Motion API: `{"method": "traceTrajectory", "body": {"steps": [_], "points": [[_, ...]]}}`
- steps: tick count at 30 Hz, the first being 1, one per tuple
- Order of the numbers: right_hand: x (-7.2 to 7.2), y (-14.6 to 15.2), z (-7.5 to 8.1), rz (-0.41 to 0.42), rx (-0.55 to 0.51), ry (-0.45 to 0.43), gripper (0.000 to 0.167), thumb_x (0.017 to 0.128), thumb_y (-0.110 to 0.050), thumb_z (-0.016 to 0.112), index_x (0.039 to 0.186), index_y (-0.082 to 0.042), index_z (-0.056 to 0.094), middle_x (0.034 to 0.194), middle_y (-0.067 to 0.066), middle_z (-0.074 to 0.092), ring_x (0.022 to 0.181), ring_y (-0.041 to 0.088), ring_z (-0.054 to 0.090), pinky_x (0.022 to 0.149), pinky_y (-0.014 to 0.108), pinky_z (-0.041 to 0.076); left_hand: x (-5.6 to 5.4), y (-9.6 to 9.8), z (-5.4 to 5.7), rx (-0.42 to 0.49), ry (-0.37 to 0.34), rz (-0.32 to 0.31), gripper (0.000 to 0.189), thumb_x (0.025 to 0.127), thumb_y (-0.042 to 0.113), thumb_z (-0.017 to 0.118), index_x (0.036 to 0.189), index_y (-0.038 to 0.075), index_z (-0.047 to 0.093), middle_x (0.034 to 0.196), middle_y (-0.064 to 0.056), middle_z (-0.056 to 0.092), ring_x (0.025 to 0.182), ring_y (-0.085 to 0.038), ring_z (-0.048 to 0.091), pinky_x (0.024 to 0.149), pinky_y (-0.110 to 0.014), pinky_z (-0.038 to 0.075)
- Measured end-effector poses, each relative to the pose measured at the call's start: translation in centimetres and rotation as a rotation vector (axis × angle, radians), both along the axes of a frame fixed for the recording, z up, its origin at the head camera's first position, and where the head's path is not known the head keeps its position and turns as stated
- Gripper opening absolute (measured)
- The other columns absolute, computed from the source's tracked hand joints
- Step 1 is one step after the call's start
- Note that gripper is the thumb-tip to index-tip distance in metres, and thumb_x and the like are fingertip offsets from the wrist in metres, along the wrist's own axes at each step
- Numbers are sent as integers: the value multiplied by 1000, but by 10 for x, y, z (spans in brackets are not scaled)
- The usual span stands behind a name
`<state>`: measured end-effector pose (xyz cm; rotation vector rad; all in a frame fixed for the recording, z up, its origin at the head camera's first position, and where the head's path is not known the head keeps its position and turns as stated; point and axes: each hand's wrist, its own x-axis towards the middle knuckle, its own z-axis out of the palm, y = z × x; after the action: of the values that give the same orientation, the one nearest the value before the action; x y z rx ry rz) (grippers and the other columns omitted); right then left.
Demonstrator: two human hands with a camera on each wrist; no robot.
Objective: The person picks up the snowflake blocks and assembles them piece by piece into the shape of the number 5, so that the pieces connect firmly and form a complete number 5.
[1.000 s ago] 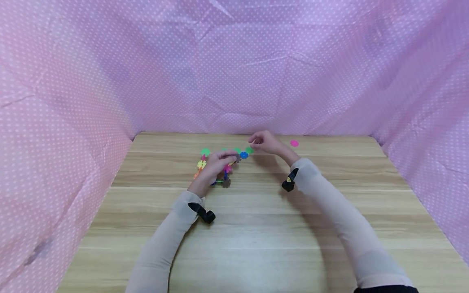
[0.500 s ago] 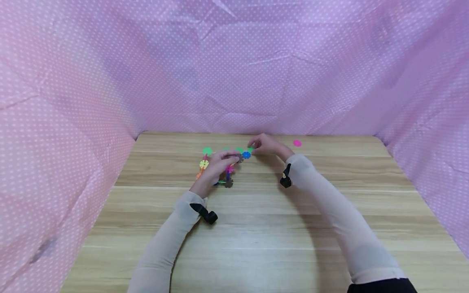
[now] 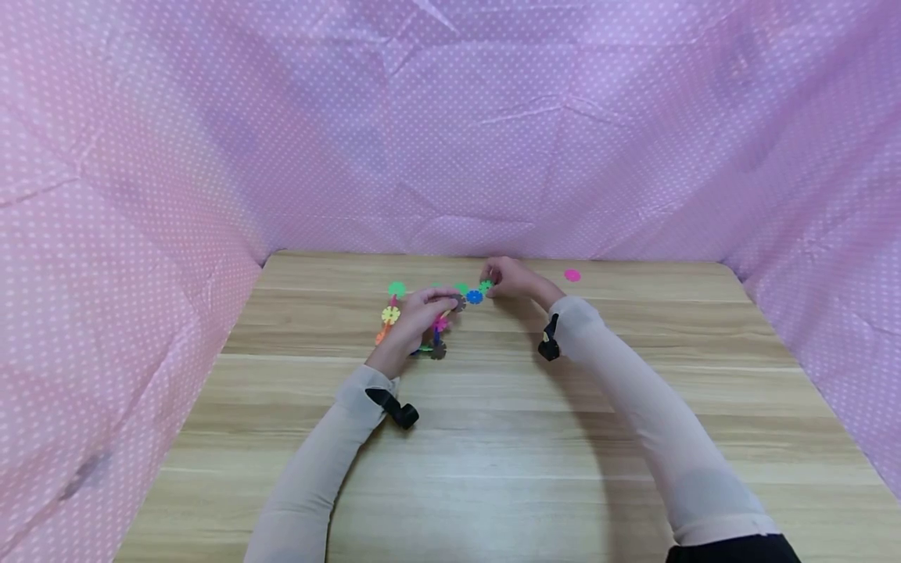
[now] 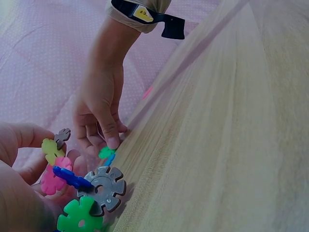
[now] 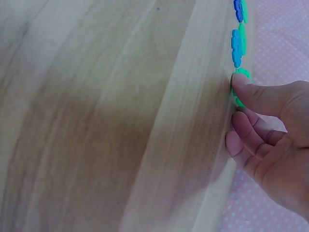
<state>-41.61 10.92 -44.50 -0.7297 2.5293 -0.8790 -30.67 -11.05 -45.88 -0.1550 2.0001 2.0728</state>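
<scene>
My left hand (image 3: pixel 417 315) grips a chain of interlocking snowflake discs. In the left wrist view the chain includes a yellow disc (image 4: pixel 51 151), a pink disc (image 4: pixel 54 180), a blue disc (image 4: pixel 72 177) seen edge-on, a large grey disc (image 4: pixel 110 191) and a green disc (image 4: pixel 79 216). The fingers cover part of it. At the far side of the table, my right hand (image 3: pixel 515 278) pinches a loose green snowflake disc (image 3: pixel 486 287), thumb on its near face in the right wrist view. A blue snowflake disc (image 3: pixel 475 297) lies right beside it.
A pink disc (image 3: pixel 572 275) lies near the table's back edge, right of the right hand. Another green disc (image 3: pixel 461 288) lies between the hands. A pink dotted cloth (image 3: pixel 450 156) hangs behind and beside the wooden table (image 3: pixel 464 469).
My right hand has come down onto the loose green disc and now pinches it, with the disc slightly shifted. The left hand keeps its grip on the chain, nearly still.
</scene>
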Motion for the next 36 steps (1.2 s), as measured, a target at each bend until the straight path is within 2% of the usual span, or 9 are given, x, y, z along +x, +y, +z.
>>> {"method": "traceTrajectory", "body": {"steps": [3,6,11,14,21,28,36], "points": [[1,1,0,3,-22,8,28,86,6,73,112,3,61,111,22,63,105,33,59,95,44,53,0,0,2,27,-19,3,26,100,13,64,125,6,67,117,-9,71,91,-13,66,73,-19,56],[2,2,-1,9,-67,21,26,86,9,70,111,5,62,109,23,63,103,33,59,92,40,54,0,-1,3,56,-32,5,29,101,13,62,128,3,65,115,-10,70,81,-14,65,65,-19,57],[10,5,-4,-20,-176,23,20,87,12,67,107,8,65,98,22,68,89,23,62,76,25,53,-1,-3,3,66,-46,12,33,102,12,62,132,0,64,115,-10,71,78,-12,65,66,-20,58],[17,7,-5,-60,-217,16,19,88,9,69,107,7,68,95,19,69,85,18,61,73,20,52,-1,-3,3,65,-51,16,31,101,12,63,130,1,66,115,-10,71,78,-12,65,64,-19,57],[39,6,-4,-143,-333,55,18,88,3,73,106,7,71,96,19,72,83,12,62,78,19,53,1,-5,3,58,-45,3,27,102,13,62,126,1,68,112,-9,72,76,-13,63,64,-19,56],[63,-3,-2,-209,-491,27,18,87,3,76,101,11,70,92,24,72,75,12,65,70,17,55,3,-3,5,68,-56,31,30,101,12,63,128,0,67,111,-9,73,78,-12,65,64,-19,57],[80,-13,1,-215,-517,67,13,88,3,75,98,10,71,90,25,73,74,10,65,68,16,55,4,0,5,62,-57,55,28,100,11,64,126,3,69,125,-15,70,94,-11,69,74,-20,60]]}}
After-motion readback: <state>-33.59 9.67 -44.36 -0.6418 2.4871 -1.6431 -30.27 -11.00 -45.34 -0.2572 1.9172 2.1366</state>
